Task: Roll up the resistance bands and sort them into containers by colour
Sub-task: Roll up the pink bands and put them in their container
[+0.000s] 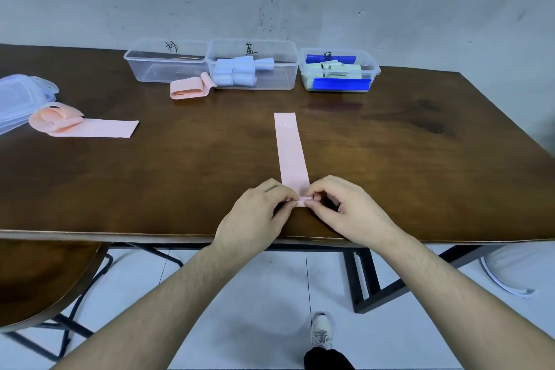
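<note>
Three containers (pixel 252 64) line the table's (pixel 390 159) far edge. A flat band (pixel 291 150) lies before them; two loose bands (pixel 81 123) lie left.

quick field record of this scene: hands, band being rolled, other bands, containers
left hand: pinches near end of flat pink band
right hand: pinches same end
flat pink band: lies straight on table, roll barely begun
loose pink bands: one at left, one before the containers
left container: almost empty
middle container: pale blue rolls
right container: pale green rolls, blue pieces
lids: stacked far left
</note>
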`<state>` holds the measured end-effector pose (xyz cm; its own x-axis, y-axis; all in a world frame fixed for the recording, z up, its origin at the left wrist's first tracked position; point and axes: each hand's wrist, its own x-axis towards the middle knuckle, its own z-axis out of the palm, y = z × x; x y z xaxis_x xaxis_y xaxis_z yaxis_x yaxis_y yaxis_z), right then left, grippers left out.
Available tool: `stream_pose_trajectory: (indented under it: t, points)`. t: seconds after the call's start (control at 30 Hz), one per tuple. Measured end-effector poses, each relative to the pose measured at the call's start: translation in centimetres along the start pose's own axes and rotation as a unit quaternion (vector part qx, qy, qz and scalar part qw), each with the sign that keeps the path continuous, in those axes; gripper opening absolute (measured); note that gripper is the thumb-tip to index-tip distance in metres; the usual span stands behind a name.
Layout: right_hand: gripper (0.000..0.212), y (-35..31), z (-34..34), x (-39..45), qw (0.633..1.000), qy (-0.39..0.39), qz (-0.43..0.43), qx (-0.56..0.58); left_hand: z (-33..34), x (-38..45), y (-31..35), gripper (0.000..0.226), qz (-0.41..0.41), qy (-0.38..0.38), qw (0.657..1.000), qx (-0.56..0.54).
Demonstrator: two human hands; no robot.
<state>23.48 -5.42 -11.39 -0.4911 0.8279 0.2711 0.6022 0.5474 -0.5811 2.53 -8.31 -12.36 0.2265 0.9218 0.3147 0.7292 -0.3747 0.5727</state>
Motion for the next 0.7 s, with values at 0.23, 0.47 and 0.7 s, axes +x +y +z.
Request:
stream_pose_trajectory:
  t: [0.23, 0.47, 0.7]
  points:
    - [0.018, 0.5, 0.5, -0.1, 1.0, 0.003, -0.002, -0.012, 0.3, -0.1, 0.0, 0.015, -0.01, 0.014, 1.0, 0.01]
    - [0.018, 0.5, 0.4, 0.3, 1.0, 0.006, 0.02, -0.006, -0.3, 0.3, -0.1, 0.02, 0.01, -0.012, 1.0, 0.018]
    - [0.022, 0.6, 0.4, 0.2, 0.998, 0.007, -0.031, -0.049, -1.0, 1.3, -0.2, 0.023, 0.016, -0.057, 0.998, 0.028]
